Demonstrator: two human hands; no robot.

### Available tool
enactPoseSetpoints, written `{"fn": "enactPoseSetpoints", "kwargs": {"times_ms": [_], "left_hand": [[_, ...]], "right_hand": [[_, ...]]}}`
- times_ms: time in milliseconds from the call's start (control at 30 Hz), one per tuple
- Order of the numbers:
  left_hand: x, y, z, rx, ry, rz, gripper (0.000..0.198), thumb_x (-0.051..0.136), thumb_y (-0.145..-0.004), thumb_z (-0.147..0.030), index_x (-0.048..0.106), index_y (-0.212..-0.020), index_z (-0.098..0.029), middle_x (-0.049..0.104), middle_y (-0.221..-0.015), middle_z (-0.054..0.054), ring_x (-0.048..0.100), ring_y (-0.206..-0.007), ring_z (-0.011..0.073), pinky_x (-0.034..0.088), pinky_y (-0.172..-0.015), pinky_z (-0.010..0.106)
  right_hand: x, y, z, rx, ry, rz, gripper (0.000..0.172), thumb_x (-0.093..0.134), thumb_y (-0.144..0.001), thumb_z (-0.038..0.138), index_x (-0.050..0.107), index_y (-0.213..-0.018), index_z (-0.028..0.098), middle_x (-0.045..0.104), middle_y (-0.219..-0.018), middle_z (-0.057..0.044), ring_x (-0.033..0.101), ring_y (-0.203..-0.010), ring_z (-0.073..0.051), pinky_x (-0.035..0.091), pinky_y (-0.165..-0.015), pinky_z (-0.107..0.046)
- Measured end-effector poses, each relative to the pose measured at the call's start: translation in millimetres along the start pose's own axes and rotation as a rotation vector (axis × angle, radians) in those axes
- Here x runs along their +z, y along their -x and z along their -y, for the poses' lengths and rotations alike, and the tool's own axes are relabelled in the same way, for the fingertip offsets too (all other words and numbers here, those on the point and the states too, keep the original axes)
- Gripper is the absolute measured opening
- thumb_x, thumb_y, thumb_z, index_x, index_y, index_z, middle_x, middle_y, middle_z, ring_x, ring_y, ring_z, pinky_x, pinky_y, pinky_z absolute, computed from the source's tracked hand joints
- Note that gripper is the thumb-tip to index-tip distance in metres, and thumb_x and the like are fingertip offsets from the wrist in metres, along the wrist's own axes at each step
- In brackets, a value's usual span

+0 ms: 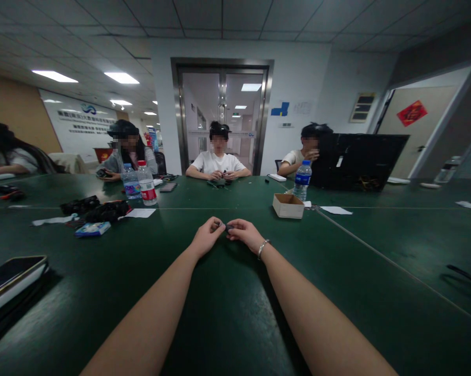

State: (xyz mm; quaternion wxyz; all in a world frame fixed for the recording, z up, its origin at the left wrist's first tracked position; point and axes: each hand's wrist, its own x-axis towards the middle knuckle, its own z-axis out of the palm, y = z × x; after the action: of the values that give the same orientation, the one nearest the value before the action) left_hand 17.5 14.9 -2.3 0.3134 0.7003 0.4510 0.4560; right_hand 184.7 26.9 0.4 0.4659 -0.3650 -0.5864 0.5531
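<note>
Both of my hands meet over the green table (227, 292), fingertips almost touching. My right hand (246, 234), with a silver bracelet (262, 249) at its wrist, pinches a small dark piece (229, 228); its kind is too small to tell. My left hand (207, 238) is closed, thumb and fingers pressed together beside that piece. A small greyish bit seems to show at its fingertips, but I cannot make out what it is.
An open cardboard box (288, 206) and a blue-capped bottle (302, 180) stand ahead right. Two bottles, a red-capped one (147, 183) nearer, stand left, behind black bundled items (105, 210) and a blue packet (93, 229). A phone (13, 274) lies near left. Several people sit opposite; a black monitor (360, 159) stands right.
</note>
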Motion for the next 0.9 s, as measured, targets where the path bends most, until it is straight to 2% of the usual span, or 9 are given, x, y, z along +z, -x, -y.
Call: {"fn": "enactPoseSetpoints", "kwargs": {"times_ms": [200,300,400,567,733,900], "left_hand": [[-0.2,2.0,-4.6,0.035,-0.037,-0.002,0.025,0.054,-0.076,-0.041,0.054,-0.089,-0.02,0.059,-0.08,0.001,0.056,-0.071,0.0136,0.043,-0.066,0.024],[0.7,3.5,-7.2,0.068,-0.078,0.019,0.022,0.056,-0.075,-0.039,0.055,-0.087,-0.02,0.06,-0.083,0.001,0.056,-0.076,0.0143,0.043,-0.068,0.024],[1.3,5.8,-10.8,0.062,-0.128,0.015,0.022,0.055,-0.075,-0.04,0.055,-0.084,-0.02,0.06,-0.081,0.001,0.055,-0.074,0.0141,0.042,-0.065,0.024],[0.5,10.6,-18.0,0.04,-0.278,0.007,0.026,0.048,-0.079,-0.045,0.053,-0.081,-0.02,0.058,-0.075,0.0,0.052,-0.067,0.0137,0.038,-0.059,0.024],[-0.3,10.6,-20.8,-0.005,-0.376,-0.037,0.029,0.042,-0.082,-0.045,0.053,-0.075,-0.019,0.056,-0.073,0.0,0.05,-0.067,0.0142,0.035,-0.06,0.024],[-0.9,6.1,-16.5,-0.029,-0.423,-0.077,0.049,0.031,-0.084,-0.054,0.056,-0.061,-0.018,0.055,-0.067,0.004,0.05,-0.066,0.0164,0.033,-0.06,0.026]], "right_hand": [[11.4,1.4,-4.7,-0.242,0.662,-0.085,0.012,0.066,-0.069,0.023,0.062,-0.078,0.017,0.059,-0.073,0.0,0.054,-0.068,-0.014,0.043,-0.063,-0.026],[15.2,4.5,-0.6,-0.261,0.91,-0.128,0.016,0.069,-0.066,0.027,0.059,-0.068,0.016,0.054,-0.071,-0.001,0.05,-0.067,-0.015,0.038,-0.061,-0.025],[19.4,7.4,4.8,-0.259,1.057,-0.185,0.021,0.071,-0.063,0.028,0.054,-0.063,0.016,0.05,-0.067,0.0,0.045,-0.067,-0.015,0.035,-0.062,-0.025],[23.9,10.4,7.9,-0.301,1.118,-0.191,0.027,0.069,-0.062,0.029,0.045,-0.059,0.018,0.047,-0.064,0.001,0.041,-0.065,-0.015,0.031,-0.059,-0.025],[22.2,11.8,6.9,-0.334,1.011,-0.173,0.025,0.065,-0.065,0.028,0.042,-0.069,0.02,0.048,-0.064,0.004,0.042,-0.059,-0.013,0.03,-0.054,-0.022],[23.6,14.0,11.1,-0.33,0.95,-0.156,0.024,0.062,-0.063,0.017,0.042,-0.076,0.022,0.049,-0.067,0.005,0.044,-0.058,-0.011,0.03,-0.053,-0.021]]}}
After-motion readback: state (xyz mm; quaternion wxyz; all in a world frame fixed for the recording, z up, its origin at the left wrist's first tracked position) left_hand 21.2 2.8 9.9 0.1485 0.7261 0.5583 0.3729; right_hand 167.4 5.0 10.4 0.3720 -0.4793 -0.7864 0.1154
